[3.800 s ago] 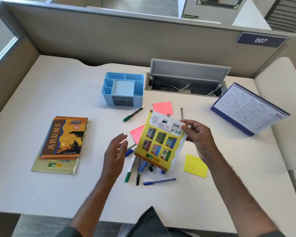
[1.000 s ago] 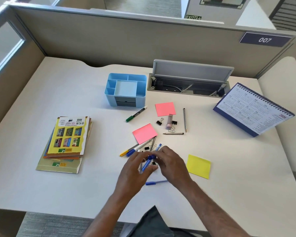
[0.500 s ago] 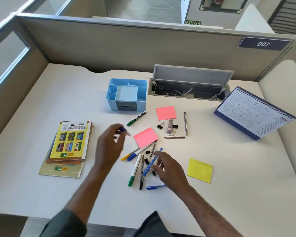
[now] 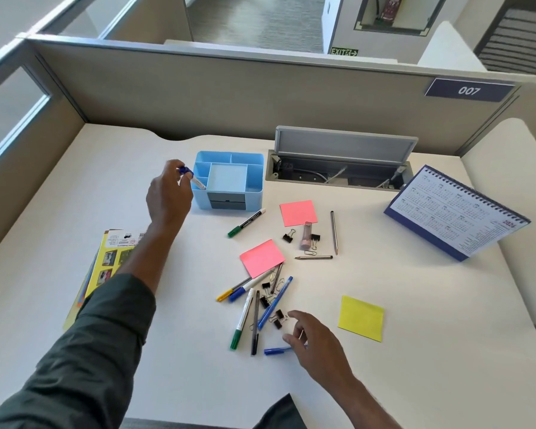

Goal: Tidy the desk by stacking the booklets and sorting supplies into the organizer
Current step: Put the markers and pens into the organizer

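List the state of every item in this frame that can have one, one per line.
left hand: pinching a blue-capped marker, tip in the organizer's left slot
right hand: open, fingers on a blue pen
organizer: upright, drawer shut
booklets: stacked, partly hidden by the arm
cable box lid: raised
desk calendar: standing
pens and binder clips: loose on the desk
sticky pads: flat, unsorted

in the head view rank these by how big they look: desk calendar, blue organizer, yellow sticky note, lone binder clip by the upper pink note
1. desk calendar
2. blue organizer
3. yellow sticky note
4. binder clip

Calendar and organizer sit at similar depth, so that ranking holds.
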